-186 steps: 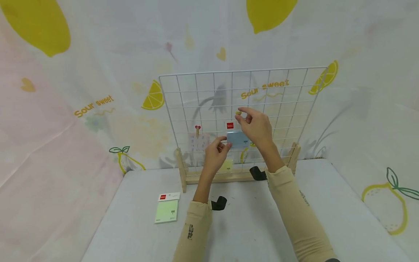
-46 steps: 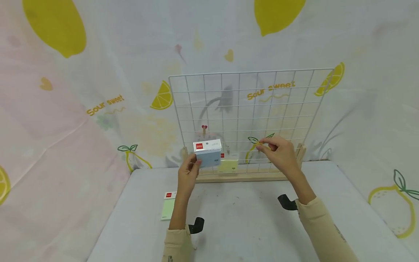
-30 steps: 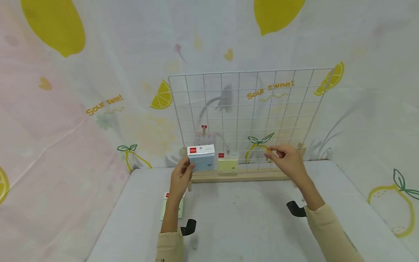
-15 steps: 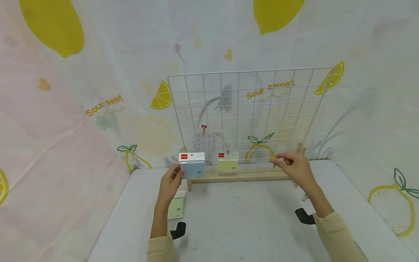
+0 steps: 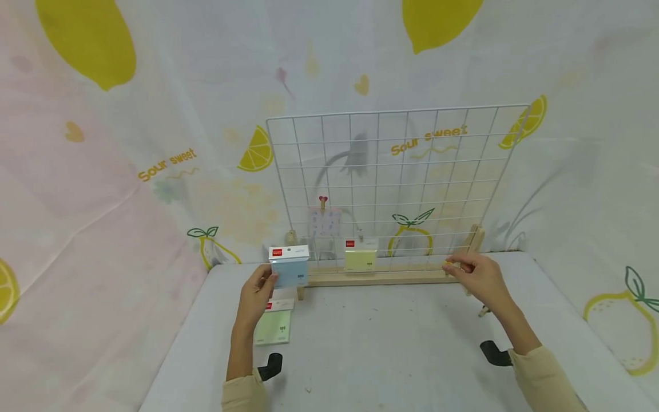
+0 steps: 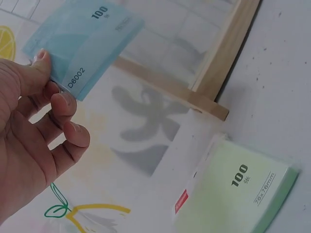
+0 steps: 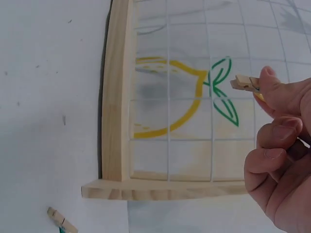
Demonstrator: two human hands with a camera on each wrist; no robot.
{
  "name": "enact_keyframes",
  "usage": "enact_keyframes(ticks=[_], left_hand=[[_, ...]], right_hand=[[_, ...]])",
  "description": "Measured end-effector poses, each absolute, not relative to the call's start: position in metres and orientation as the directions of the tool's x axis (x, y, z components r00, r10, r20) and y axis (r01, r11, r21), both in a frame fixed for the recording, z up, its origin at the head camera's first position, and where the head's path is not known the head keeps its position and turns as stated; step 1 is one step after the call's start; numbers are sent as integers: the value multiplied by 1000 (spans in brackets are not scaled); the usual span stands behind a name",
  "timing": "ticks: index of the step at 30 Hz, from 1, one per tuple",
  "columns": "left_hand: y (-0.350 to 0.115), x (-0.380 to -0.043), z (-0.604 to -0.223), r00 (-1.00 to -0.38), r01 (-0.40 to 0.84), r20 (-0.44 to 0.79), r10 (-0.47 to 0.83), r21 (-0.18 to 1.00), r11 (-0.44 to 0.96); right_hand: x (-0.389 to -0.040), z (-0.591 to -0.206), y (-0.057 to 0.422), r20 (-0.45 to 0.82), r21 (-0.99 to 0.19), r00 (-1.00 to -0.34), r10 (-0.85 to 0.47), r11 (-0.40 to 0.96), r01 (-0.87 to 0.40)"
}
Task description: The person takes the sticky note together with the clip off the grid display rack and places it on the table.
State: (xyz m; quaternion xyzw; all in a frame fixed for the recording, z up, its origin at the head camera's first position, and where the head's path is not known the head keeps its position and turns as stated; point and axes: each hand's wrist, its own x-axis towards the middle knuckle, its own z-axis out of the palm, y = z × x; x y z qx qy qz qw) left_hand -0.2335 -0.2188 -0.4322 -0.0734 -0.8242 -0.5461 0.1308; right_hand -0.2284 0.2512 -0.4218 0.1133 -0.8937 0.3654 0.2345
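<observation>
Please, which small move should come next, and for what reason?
I would probably lower the blue pack onto the table beside the green pack: the left hand holds it unclipped, while the right hand pinches a clothespin well apart from it.

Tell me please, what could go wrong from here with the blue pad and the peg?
The blue pad might slip or swing, since the left hand grips it by one side only.

The peg is small and pinched in the fingertips of the right hand, so it could drop.

The loose peg on the table appears near the right arm and might get brushed aside.
</observation>
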Motion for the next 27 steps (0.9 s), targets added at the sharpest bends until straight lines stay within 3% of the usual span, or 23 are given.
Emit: enact_keyframes(ticks=[7, 27], left_hand=[[-237, -249, -462, -959, 225, 275, -65, 882, 413], [-266, -242, -477, -961, 115, 226, -158, 849, 516]], right_hand=[[-221, -429, 261, 504, -530, -863, -22, 782, -329], [-216, -459, 293, 375, -497, -927, 15, 848, -187]])
